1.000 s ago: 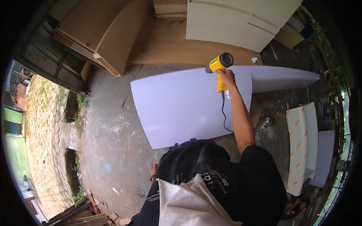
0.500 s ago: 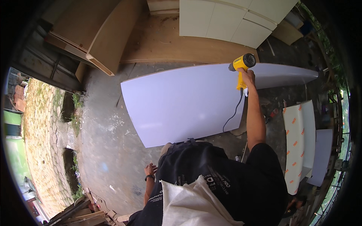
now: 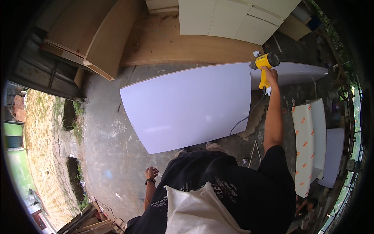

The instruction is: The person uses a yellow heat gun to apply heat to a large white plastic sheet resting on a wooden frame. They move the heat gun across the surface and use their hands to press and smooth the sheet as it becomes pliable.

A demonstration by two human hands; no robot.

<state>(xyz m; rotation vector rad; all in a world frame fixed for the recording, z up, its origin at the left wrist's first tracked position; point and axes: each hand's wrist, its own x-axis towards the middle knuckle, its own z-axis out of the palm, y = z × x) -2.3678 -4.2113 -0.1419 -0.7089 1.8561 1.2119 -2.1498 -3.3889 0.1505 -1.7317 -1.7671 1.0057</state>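
My right hand (image 3: 271,75) grips the handle of a yellow and black heat gun (image 3: 265,60), raised on an outstretched arm near the right end of a glossy white panel (image 3: 187,109). Its nozzle faces left. A dark cord (image 3: 253,109) hangs from the handle and curves down past the panel's right edge. By my left side, low over the concrete floor, my left hand (image 3: 151,172) holds nothing, its fingers apart. A dark band circles that wrist.
A second white panel (image 3: 300,73) extends to the right. Behind stand a brown wooden cabinet (image 3: 107,37) and a white-fronted cabinet (image 3: 230,19). Wrapped boards (image 3: 306,148) lie at right; wood scraps (image 3: 87,222) are at lower left. Thin rods (image 3: 254,153) lie near my right side.
My right hand has carried the heat gun to the right, beyond the first panel's right edge. The view has shifted a little, and more of my feet shows below the panel.
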